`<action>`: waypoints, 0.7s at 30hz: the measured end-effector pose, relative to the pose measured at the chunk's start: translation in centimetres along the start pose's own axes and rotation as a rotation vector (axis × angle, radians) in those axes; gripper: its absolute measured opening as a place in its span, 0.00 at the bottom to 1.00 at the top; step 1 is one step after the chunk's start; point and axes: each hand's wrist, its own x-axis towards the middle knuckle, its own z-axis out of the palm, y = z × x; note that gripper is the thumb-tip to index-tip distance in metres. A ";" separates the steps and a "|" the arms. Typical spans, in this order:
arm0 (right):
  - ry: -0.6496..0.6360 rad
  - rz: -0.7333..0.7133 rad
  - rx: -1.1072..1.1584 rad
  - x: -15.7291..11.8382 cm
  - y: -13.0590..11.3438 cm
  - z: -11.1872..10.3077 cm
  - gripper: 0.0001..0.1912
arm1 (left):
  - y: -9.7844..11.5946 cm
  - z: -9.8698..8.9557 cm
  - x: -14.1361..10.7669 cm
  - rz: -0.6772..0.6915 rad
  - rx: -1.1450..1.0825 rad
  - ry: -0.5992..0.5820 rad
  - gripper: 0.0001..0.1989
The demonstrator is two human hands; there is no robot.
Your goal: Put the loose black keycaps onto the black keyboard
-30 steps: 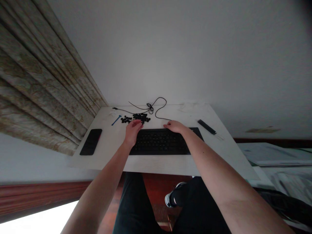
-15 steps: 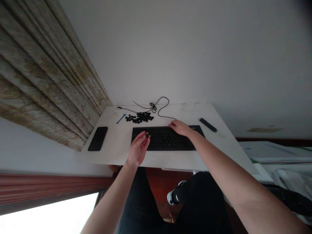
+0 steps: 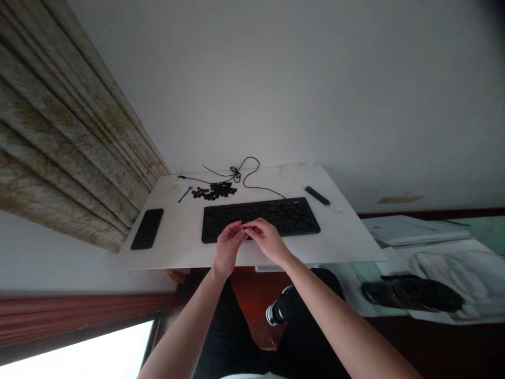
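Note:
A black keyboard (image 3: 292, 213) lies on the white table, its cord running from the back edge. Just over its front edge my left hand (image 3: 229, 243) and my right hand (image 3: 267, 239) meet at the fingertips. Between those closed fingers is a small black keycap, mostly hidden, with only a dark sliver showing. Behind the keyboard, to the left, many loose black keycaps (image 3: 215, 190) lie in a pile. Left of the pile is a thin blue tool (image 3: 184, 195).
A phone (image 3: 147, 229) lies at the table's left side. The black cord (image 3: 235, 175) is bundled near the wall. A narrow black strip (image 3: 317, 195) rests at the right. Curtains (image 3: 79, 121) hang at the left; a lower surface with papers (image 3: 418, 230) stands at the right.
My right hand has left the keyboard's back edge and come to my left hand's fingertips. The keycap, plain in my left fingers before, is now mostly covered. The view has shifted right.

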 end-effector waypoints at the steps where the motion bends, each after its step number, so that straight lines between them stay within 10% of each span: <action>1: 0.019 0.022 0.028 -0.3 0.3 -0.1 0.08 | -0.1 0.1 -0.2 0.011 0.040 -0.009 0.18; 21: 0.092 0.027 -0.079 -3.8 3.2 -4.1 0.10 | -2.3 2.0 -1.8 0.197 0.604 -0.127 0.12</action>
